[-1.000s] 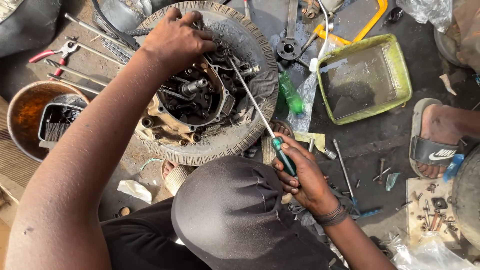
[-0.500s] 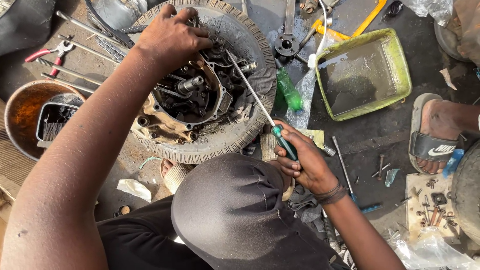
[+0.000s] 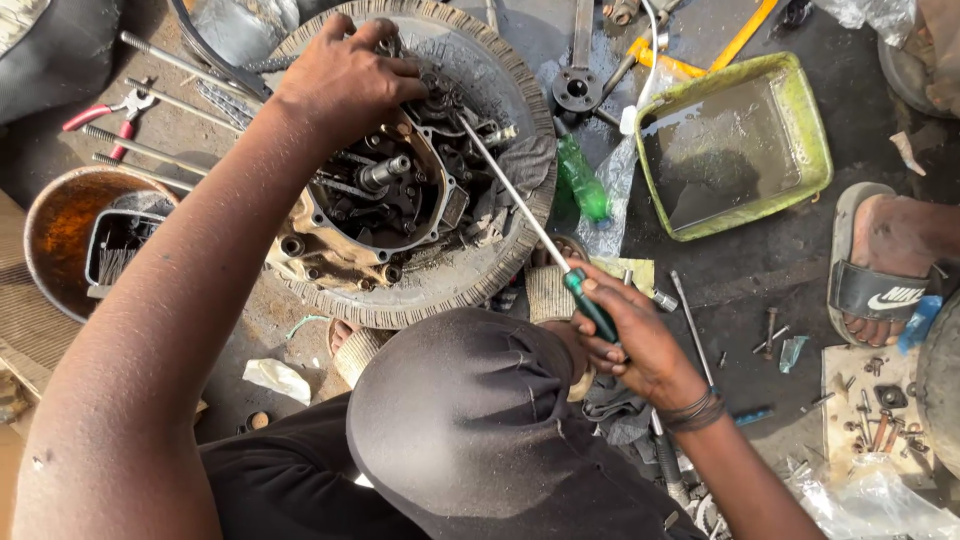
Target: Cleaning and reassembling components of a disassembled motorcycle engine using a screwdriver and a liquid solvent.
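Observation:
An opened, greasy engine case [image 3: 375, 205] lies inside an old tyre [image 3: 470, 285] on the ground. My left hand [image 3: 345, 75] rests on the far top edge of the engine, fingers curled over its parts. My right hand [image 3: 630, 335] grips the green handle of a long screwdriver [image 3: 520, 215]. The screwdriver's metal shaft slants up and left, and its tip is in the engine just below my left hand. A dark cap [image 3: 470, 420] fills the lower middle of the view and hides the ground beneath it.
A green tray [image 3: 805, 95] of dirty liquid sits at the upper right, a green bottle [image 3: 582, 185] beside the tyre. Red-handled pliers [image 3: 105, 110] and long rods [image 3: 150, 95] lie at the left above a brown bowl [image 3: 55, 230]. Another person's sandalled foot [image 3: 885, 265] and loose bolts [image 3: 875, 405] are at the right.
My right hand has shifted slightly up and right with the screwdriver. My left hand stays on the engine's top edge.

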